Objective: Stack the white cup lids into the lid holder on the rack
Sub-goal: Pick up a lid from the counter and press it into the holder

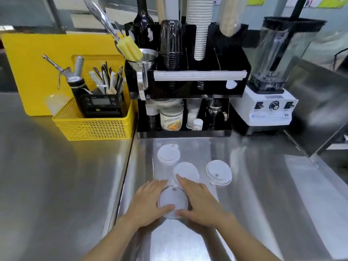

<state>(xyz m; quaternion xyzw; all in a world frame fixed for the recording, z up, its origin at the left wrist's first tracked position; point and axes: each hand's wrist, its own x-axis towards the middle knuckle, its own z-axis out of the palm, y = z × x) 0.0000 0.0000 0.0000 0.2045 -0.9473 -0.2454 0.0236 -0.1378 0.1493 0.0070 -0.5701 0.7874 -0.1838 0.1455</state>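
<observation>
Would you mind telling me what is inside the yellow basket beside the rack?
The yellow basket holds a black digital scale, a cream whipper and a cup of wrapped utensils. Its floor beneath them is hidden.

Bare steel bench point(263, 185) lies open toward its right and near edges, while at the back edge the black rack point(188, 87), the blender point(267, 102) beside it and the yellow basket point(94, 125) at the left wall off the reach.

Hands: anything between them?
One white cup lid, held between the left hand and right hand above the steel counter, in the head view.
</observation>
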